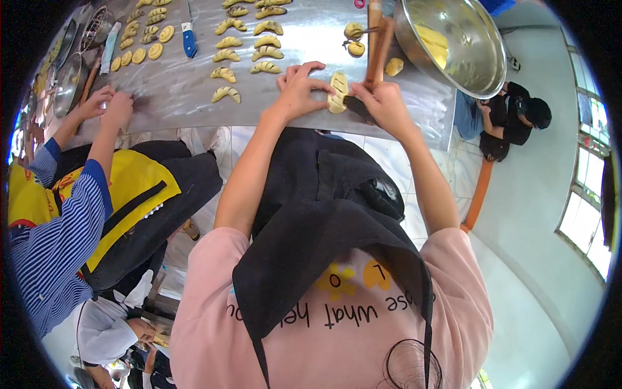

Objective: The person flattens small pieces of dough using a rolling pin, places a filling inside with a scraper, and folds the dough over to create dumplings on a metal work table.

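An oval piece of yellow dough (338, 87) with cuts across it lies near the front edge of the metal table (184, 109). My left hand (302, 92) is at its left side, thumb and forefinger touching it. My right hand (386, 104) grips a dark, flat-bladed tool (359, 109) whose blade reaches the dough's lower right side; the exact kind of tool cannot be told. Just beyond that hand is a wooden rolling pin (376, 53). Rows of curved, striped dough pieces (267, 52) lie to the left. Two small round dough pieces (356, 48) with dark strands are beyond the oval piece.
A large steel bowl (461, 48) holding yellow dough (432, 44) stands at the right, with a small dough lump (394, 66) beside it. A blue-handled knife (189, 41) and spiral dough rounds (155, 51) lie farther left. A co-worker's hands (109, 104) are over the table's left part.
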`<action>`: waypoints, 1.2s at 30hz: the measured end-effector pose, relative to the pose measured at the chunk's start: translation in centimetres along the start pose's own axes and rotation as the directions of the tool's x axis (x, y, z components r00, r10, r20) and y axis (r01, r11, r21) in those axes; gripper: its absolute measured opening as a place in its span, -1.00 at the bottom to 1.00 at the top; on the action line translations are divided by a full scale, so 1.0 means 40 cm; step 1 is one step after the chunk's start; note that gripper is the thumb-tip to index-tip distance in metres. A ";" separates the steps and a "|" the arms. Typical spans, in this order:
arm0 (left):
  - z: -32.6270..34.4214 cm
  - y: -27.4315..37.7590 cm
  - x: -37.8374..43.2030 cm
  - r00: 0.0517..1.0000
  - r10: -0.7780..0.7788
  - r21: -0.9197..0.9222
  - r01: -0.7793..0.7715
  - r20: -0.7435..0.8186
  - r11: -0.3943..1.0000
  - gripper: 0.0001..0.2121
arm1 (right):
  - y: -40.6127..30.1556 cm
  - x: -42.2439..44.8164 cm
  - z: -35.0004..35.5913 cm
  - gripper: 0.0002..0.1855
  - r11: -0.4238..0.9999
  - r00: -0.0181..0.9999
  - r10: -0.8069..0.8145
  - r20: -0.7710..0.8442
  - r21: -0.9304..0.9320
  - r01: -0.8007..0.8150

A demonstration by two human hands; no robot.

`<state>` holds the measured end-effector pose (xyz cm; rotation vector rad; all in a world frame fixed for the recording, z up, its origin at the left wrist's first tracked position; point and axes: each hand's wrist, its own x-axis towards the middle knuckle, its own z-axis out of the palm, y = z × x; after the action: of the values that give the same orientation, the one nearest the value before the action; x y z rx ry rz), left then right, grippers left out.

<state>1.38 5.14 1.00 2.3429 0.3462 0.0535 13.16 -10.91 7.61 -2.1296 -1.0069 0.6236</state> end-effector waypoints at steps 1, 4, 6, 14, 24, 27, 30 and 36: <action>-0.002 -0.003 -0.003 1.000 -0.005 -0.006 0.005 -0.006 1.000 -0.71 | -0.014 -0.014 -0.024 -0.69 1.000 1.000 0.011 -0.008 0.016 -0.011; 0.010 -0.006 -0.003 0.990 -0.115 -0.085 0.107 -0.087 0.991 -0.74 | -0.048 -0.082 -0.092 -0.73 1.000 0.997 0.025 -0.067 0.005 -0.025; 0.034 0.001 0.000 0.963 -0.151 -0.020 0.151 -0.224 0.988 -0.78 | -0.044 -0.118 -0.104 -0.83 0.996 0.989 -0.001 -0.146 -0.087 -0.012; 0.062 0.072 0.047 0.942 -0.211 -0.068 0.200 -0.263 0.977 -0.80 | 0.238 -0.163 -0.050 -0.60 0.806 0.905 -0.317 -0.283 -0.584 0.099; 0.065 0.080 0.061 0.916 -0.333 -0.222 0.284 -0.225 0.933 -0.78 | 0.288 -0.104 -0.089 -0.54 0.838 0.951 -0.274 -0.143 -0.521 0.163; 0.062 0.073 0.063 0.919 -0.349 -0.253 0.300 -0.182 0.920 -0.79 | 0.255 -0.094 -0.109 -0.53 0.855 0.986 -0.162 -0.041 -0.505 0.120; 0.074 0.062 0.066 0.928 -0.274 -0.204 0.226 -0.252 0.953 -0.82 | 0.228 -0.088 -0.122 -0.52 0.838 0.992 -0.119 0.041 -0.531 0.123; 0.089 0.058 0.057 0.911 -0.279 -0.257 0.204 -0.304 0.945 -0.81 | 0.099 -0.027 -0.080 -0.53 0.911 0.963 -0.257 0.080 -0.312 0.269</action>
<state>4.61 1.72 -0.06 2.0493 0.7610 0.3582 16.52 -14.82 6.82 -2.2048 -1.4714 0.3868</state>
